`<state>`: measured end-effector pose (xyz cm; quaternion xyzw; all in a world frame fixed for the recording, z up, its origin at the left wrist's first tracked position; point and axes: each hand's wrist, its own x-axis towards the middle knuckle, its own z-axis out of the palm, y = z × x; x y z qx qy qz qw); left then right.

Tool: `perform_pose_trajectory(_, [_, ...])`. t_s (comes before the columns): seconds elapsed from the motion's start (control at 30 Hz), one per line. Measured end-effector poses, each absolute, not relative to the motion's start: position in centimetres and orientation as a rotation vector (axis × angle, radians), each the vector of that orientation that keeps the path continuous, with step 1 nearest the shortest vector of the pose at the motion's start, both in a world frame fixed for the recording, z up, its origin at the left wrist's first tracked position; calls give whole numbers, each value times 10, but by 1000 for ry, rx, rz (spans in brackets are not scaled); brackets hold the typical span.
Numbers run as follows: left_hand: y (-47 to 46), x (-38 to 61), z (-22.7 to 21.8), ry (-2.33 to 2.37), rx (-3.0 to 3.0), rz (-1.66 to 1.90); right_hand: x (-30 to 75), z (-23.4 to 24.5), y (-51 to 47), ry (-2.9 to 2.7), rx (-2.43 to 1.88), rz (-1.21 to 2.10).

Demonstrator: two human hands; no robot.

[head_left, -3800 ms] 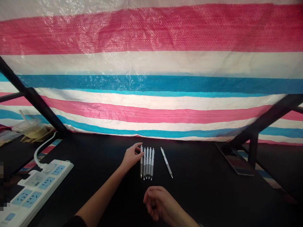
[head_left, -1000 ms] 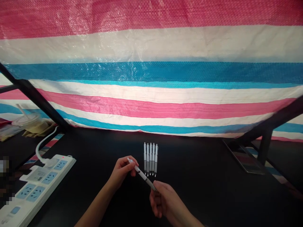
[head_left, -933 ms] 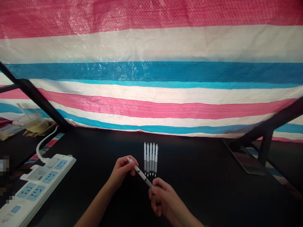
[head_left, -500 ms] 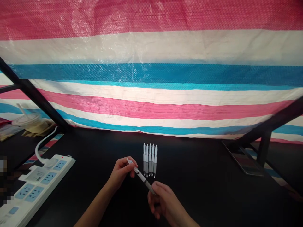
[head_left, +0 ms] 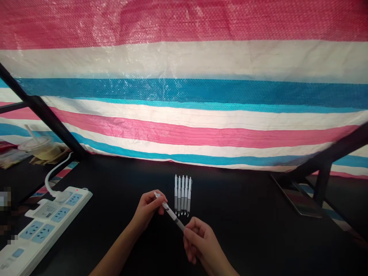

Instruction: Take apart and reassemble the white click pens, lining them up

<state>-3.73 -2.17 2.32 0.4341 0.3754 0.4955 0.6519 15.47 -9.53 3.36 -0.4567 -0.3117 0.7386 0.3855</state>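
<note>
The lower end of the white pen (head_left: pixel 178 222) is hidden behind the right hand (head_left: pixel 202 241); the power strip (head_left: pixel 48 218) runs off the bottom-left edge; a pixelated patch (head_left: pixel 4 199) blurs the left margin; the plastic cup's (head_left: pixel 37 147) contents are too small to tell.

pens (head_left: pixel 182 195) mid-desk (head_left: pixel 244 237) | power strip (head_left: pixel 54 218) left | phone (head_left: pixel 299 201) right | tarpaulin (head_left: pixel 184 92) behind

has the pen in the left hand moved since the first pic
Yes: the pen has gone from the right of the row of five pens to in front of the row's left end, held in the left hand.
</note>
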Motion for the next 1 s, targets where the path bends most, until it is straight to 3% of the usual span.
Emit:
perform_pose_trajectory(0.23, [-19, -39, 19, 872, 886, 1230, 156, 31, -97, -842, -1130, 1726])
perform_pose_trajectory(1.0, [-14, -46, 16, 926, 704, 1393, 160, 36, -96, -771, -1102, 1765])
